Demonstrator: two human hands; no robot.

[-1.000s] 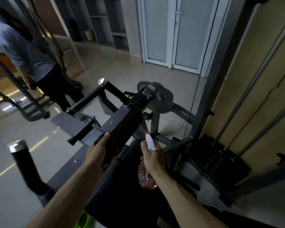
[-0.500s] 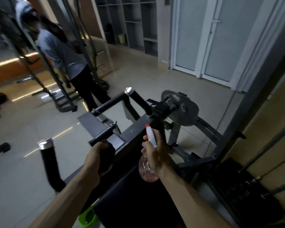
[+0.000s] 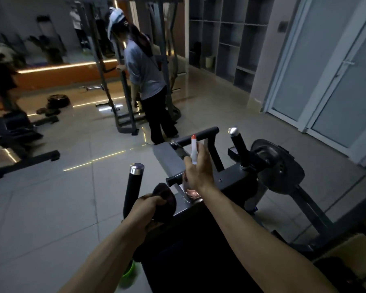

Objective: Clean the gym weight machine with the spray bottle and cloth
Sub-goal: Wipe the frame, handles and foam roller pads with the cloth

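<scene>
My right grip (image 3: 199,169) curls round the spray bottle (image 3: 193,152), holding it upright over the top beam of the weight machine (image 3: 239,178), nozzle up. My left grip (image 3: 146,208) bunches the dark cloth (image 3: 166,196) at the beam's near left end, just beside a chrome-capped handle (image 3: 134,185). In this dim light I cannot tell whether the cloth touches metal.

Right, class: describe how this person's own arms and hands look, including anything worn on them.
The left arm and right arm are bare up to the frame edge, no sleeves showing. The left hand and right hand wear no gloves; no watch, band or ring is visible in dim light.
</scene>
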